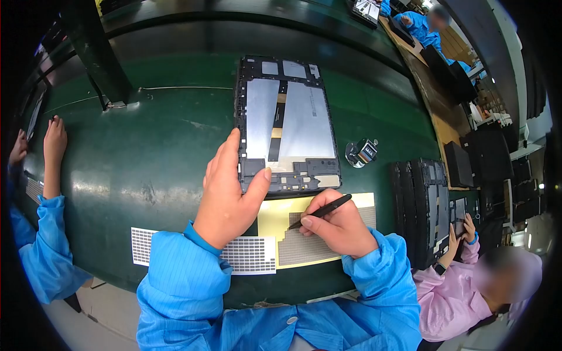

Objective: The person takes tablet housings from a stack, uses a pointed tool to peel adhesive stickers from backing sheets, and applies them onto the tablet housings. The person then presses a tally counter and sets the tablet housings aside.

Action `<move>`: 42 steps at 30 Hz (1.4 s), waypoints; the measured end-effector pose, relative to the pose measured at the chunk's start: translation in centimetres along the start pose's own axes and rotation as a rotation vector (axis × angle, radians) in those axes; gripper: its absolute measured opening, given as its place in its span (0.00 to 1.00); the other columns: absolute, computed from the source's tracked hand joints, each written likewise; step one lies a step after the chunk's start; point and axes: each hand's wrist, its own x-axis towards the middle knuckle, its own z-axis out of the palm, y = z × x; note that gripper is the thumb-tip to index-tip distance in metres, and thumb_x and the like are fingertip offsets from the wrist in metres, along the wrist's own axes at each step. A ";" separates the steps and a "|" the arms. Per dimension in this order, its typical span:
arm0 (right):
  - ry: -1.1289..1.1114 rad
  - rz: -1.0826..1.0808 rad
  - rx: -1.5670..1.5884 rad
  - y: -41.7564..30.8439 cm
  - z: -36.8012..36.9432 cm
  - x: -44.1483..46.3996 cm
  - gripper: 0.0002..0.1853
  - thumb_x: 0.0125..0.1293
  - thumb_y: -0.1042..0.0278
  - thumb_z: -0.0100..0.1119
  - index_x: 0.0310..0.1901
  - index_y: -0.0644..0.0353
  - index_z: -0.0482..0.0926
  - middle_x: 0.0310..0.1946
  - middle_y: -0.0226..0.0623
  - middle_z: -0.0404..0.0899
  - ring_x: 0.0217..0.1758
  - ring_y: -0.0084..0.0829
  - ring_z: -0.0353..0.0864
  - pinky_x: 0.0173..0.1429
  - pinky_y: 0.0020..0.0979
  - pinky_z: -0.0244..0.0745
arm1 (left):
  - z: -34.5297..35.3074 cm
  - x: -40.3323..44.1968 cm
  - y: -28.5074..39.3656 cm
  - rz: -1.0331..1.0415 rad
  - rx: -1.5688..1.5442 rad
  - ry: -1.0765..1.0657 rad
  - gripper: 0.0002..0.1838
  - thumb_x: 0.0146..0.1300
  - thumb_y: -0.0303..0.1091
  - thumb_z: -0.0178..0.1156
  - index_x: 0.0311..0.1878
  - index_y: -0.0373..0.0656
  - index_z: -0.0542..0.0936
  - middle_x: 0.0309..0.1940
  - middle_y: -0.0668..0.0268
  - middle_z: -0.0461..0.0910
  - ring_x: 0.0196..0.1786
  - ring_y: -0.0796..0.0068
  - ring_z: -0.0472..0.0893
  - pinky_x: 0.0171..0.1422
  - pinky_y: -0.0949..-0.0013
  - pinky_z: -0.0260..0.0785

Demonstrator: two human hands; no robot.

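Observation:
A tablet-sized frame [307, 117] with a silvery back plate, black rim and dark ribbon strip lies in front of me on the table. My left hand [225, 196] rests against its lower left corner, fingers stretched along the side and thumb over the bottom edge. Just below the frame is a yellow-backed sheet of small grey stickers [313, 245], its upper left part bare. Between the fingers of my right hand [339, 225] is a black pen-like tool [333, 206], its tip down at the stickers. A white sheet of dark labels [249, 255] lies partly under my left forearm.
A small clear tape dispenser [361, 153] sits right of the frame. More black frames [418, 210] stand stacked further right, near a person in pink [448, 304]. At the left edge is another person's blue sleeve [50, 245]. A dark post [96, 52] rises at the back left.

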 end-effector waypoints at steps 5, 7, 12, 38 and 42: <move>0.113 -0.019 0.147 -0.3 -0.1 -0.4 0.08 0.65 0.81 0.61 0.40 0.63 0.71 0.35 0.38 0.80 0.37 0.27 0.84 0.43 0.27 0.81 | -0.2 0.1 0.5 -0.006 0.039 -0.008 0.37 0.64 0.29 0.60 0.72 0.27 0.56 0.66 0.43 0.65 0.68 0.54 0.69 0.71 0.60 0.60; 0.141 -0.194 0.226 -1.1 -0.8 -0.3 0.08 0.65 0.81 0.60 0.41 0.63 0.70 0.35 0.39 0.80 0.37 0.28 0.84 0.43 0.29 0.82 | -0.3 0.1 0.5 -0.007 0.049 -0.006 0.37 0.64 0.30 0.60 0.72 0.27 0.57 0.65 0.43 0.65 0.68 0.54 0.69 0.71 0.60 0.61; 0.237 -0.347 0.182 -3.7 -1.8 1.8 0.09 0.65 0.79 0.61 0.43 0.63 0.70 0.36 0.39 0.79 0.36 0.27 0.84 0.42 0.27 0.82 | -0.2 0.0 0.3 0.008 0.047 -0.008 0.36 0.64 0.29 0.60 0.72 0.27 0.57 0.65 0.43 0.65 0.68 0.54 0.69 0.71 0.60 0.61; 0.114 -0.357 -0.109 -3.4 -2.4 2.5 0.09 0.63 0.80 0.63 0.41 0.64 0.71 0.34 0.35 0.79 0.38 0.23 0.81 0.44 0.25 0.77 | -0.1 0.2 0.1 0.017 0.040 -0.009 0.36 0.63 0.27 0.60 0.72 0.27 0.56 0.65 0.45 0.67 0.67 0.57 0.70 0.70 0.61 0.62; 0.162 -0.391 0.006 -3.5 -2.0 2.3 0.09 0.63 0.81 0.62 0.40 0.64 0.72 0.34 0.37 0.80 0.37 0.23 0.81 0.43 0.26 0.78 | 0.1 0.1 0.2 0.012 0.012 0.038 0.38 0.60 0.33 0.62 0.69 0.25 0.59 0.63 0.43 0.69 0.64 0.46 0.70 0.69 0.53 0.60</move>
